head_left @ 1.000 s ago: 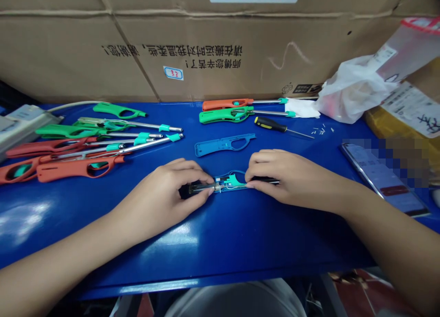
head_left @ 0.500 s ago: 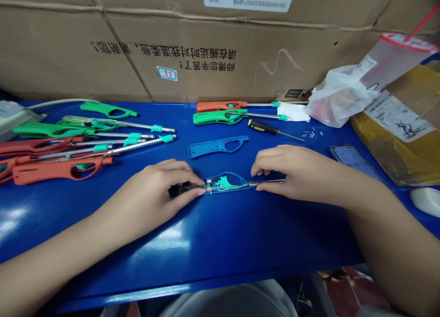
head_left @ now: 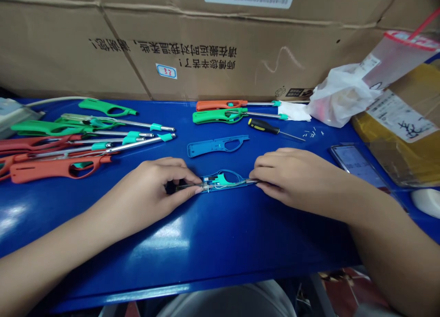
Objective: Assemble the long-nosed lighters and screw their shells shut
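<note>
On the table, between my two hands, lies an opened lighter with a blue half-shell [head_left: 237,174], a teal trigger [head_left: 221,179] and thin wires inside. My left hand [head_left: 168,182] pinches its fuel-tank end between thumb and fingers; most of the tank is hidden under them. At the other end, my right hand [head_left: 285,175] is closed on the metal tube [head_left: 250,181], which it largely covers. Just beyond them rests the other blue half-shell [head_left: 216,146], apart from both hands, its hollow side up.
Several green and red lighters and shells [head_left: 62,168] lie at the left. An orange lighter [head_left: 220,105], a green lighter [head_left: 220,116], a screwdriver [head_left: 263,126] and small screws [head_left: 312,134] are at the back. A phone [head_left: 357,163] lies right, near a bagged cup [head_left: 395,56]. Behind stands a cardboard box [head_left: 206,37].
My right hand's fingers have closed down around the metal tube, where they were more spread before. My left hand keeps its pinch with hardly any movement.
</note>
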Action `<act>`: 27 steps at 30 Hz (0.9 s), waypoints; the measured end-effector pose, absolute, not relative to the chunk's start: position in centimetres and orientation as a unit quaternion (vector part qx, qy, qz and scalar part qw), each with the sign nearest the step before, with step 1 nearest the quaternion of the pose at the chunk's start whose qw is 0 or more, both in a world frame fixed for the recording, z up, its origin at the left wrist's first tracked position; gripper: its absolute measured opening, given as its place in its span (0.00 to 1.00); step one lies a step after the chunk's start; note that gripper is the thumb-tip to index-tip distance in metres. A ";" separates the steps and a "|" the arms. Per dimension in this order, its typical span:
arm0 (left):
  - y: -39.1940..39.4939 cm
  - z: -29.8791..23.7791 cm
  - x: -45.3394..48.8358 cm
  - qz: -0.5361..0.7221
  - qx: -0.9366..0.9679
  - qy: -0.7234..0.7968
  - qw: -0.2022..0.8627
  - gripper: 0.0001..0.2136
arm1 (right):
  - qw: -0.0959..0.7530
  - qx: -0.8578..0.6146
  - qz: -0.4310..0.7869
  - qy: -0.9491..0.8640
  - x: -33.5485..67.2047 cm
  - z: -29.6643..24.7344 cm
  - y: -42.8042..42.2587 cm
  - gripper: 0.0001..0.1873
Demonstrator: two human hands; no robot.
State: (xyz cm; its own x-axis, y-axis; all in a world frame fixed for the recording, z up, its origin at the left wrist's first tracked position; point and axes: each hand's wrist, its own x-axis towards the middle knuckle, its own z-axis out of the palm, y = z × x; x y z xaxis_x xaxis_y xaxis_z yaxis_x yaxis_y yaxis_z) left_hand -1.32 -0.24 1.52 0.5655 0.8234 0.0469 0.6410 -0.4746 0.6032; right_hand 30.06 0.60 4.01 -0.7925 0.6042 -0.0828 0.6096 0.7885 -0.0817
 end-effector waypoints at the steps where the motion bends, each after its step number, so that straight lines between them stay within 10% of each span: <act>1: -0.2 1.5 -1.3 0.167 0.842 0.435 0.272 0.13 | 0.025 0.326 -0.062 0.943 30.1 4.0 0.6 0.11; 27: 0.0 1.4 -1.3 0.171 0.841 0.436 0.271 0.12 | 0.078 0.325 0.009 0.942 28.9 3.9 -1.1 0.16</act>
